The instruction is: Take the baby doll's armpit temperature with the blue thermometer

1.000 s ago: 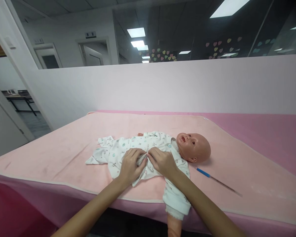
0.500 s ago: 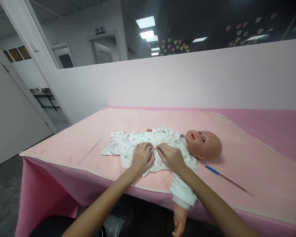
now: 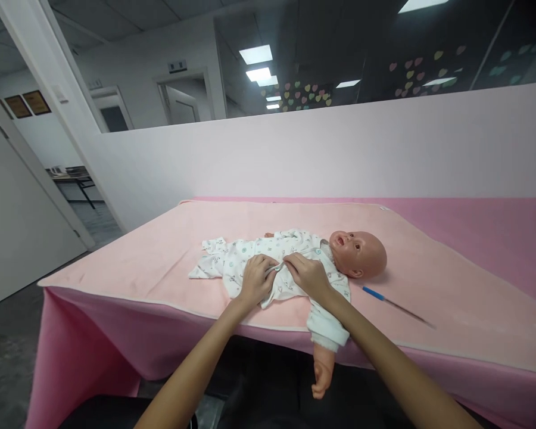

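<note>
A baby doll (image 3: 361, 253) lies on its back across the table, head to the right, one arm hanging over the front edge. It wears a white printed romper (image 3: 243, 253) with small animal figures and round snaps. At the doll's middle, my left hand (image 3: 259, 279) pinches the romper's front edge, its fingers curled round the fabric. Just to the right, my right hand (image 3: 308, 274) grips the same edge between thumb and fingers. A small fold of cloth stands up between both hands. Whatever snap sits under my fingertips is hidden.
A thin rod with a blue handle (image 3: 373, 292) lies right of the doll's head. Beneath everything is a peach blanket (image 3: 138, 250) over a pink tablecloth (image 3: 84, 333). A low white wall (image 3: 317, 155) with glass above stands behind the table. At the left is a door (image 3: 22, 208).
The camera view has shifted slightly, so the doll and rod appear a little further left. Both hands stay at the romper's edge; the fold between them has changed shape a little.
</note>
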A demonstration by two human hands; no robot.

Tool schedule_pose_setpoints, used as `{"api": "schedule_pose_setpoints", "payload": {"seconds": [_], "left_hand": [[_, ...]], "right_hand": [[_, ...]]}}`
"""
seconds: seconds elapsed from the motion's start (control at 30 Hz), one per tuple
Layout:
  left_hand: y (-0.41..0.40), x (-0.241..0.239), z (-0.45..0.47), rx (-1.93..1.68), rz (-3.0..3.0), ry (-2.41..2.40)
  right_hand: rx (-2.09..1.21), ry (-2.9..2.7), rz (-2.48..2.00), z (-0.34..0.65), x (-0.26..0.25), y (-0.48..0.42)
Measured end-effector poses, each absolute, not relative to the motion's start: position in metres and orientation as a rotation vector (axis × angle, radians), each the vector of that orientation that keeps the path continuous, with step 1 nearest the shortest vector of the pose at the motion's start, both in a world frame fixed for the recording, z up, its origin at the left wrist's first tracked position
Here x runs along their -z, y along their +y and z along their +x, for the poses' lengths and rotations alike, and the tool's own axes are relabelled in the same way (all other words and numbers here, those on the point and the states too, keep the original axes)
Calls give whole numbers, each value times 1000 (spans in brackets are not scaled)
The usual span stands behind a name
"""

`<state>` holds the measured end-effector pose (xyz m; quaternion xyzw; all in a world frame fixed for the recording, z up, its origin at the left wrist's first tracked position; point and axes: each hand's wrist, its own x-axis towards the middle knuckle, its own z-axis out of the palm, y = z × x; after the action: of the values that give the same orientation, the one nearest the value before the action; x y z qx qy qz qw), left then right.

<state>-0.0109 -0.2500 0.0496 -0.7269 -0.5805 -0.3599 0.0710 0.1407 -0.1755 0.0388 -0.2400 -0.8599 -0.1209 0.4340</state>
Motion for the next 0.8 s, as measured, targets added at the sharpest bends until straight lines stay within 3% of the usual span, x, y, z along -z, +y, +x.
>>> {"api": "schedule_pose_setpoints", "payload": {"seconds": [0.53, 0.67, 0.8], "left_hand": [[-259, -57, -18, 1340, -2273, -1716], [-265, -59, -29, 1658, -2129, -1742], [-295, -81, -18, 2180, -1515, -1726]], "right_hand": [[250, -2100, -569, 140, -40, -177], [129, -2044, -603, 140, -42, -176], [-16, -1956, -638, 147, -48, -181]]}}
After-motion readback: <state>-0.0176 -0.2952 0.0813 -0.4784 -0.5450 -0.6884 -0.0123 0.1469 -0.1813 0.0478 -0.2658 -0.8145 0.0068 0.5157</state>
